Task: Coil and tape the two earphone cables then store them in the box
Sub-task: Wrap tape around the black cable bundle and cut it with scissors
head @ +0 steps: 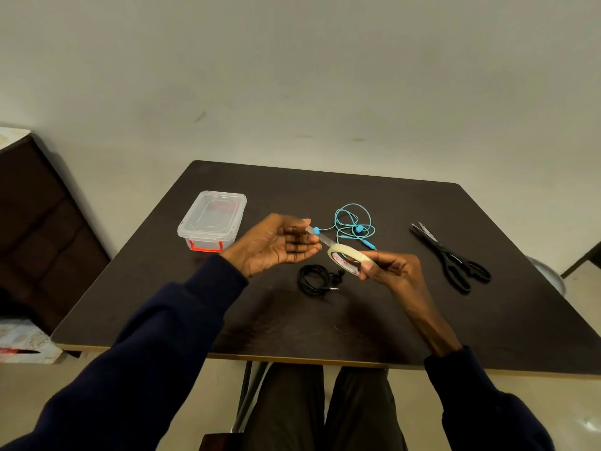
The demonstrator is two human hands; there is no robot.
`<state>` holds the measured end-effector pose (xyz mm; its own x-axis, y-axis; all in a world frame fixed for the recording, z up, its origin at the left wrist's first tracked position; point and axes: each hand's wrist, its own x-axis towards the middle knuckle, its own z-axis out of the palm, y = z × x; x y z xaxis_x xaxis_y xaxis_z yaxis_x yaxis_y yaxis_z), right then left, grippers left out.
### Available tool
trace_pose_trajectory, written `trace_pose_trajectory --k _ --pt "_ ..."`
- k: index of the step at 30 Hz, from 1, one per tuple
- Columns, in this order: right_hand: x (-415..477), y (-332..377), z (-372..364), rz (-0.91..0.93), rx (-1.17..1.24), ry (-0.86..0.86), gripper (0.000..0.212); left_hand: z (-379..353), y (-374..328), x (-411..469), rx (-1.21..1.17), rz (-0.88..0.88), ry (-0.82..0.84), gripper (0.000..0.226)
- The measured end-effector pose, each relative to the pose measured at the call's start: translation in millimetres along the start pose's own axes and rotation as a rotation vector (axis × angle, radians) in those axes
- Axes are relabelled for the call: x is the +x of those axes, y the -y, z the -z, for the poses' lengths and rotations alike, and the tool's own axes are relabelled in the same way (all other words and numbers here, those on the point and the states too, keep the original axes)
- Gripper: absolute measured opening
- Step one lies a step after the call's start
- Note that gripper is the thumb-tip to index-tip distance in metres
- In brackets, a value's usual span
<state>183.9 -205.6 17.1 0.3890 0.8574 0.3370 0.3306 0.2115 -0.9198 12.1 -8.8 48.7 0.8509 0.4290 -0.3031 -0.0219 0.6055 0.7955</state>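
Counter: dark brown square wooden counter (357, 320), plain grey-white wall (292, 76) behind.
Right hand (387, 266): fingers clamped on translucent tape roll (345, 257).
Left hand (276, 244): fingers pinching pulled tape strip (320, 239).

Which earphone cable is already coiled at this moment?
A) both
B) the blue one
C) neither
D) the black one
D: the black earphone cable lies in a tight bundle on the table, while the blue earphone cable sprawls in loose loops beyond the tape roll.
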Motion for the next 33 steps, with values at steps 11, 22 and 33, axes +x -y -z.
trace_pose_trajectory --k 11,22,33 --pt "5 -3 14 -0.028 -0.108 -0.012 0.014 -5 14 16 0.049 -0.022 -0.064 0.026" --pt "9 3 15 -0.058 -0.172 -0.004 0.015 -16 31 18 0.321 -0.149 -0.053 0.052" --pt "10 4 16 -0.063 -0.195 0.002 0.015 -13 32 16 0.579 -0.370 -0.054 0.015"
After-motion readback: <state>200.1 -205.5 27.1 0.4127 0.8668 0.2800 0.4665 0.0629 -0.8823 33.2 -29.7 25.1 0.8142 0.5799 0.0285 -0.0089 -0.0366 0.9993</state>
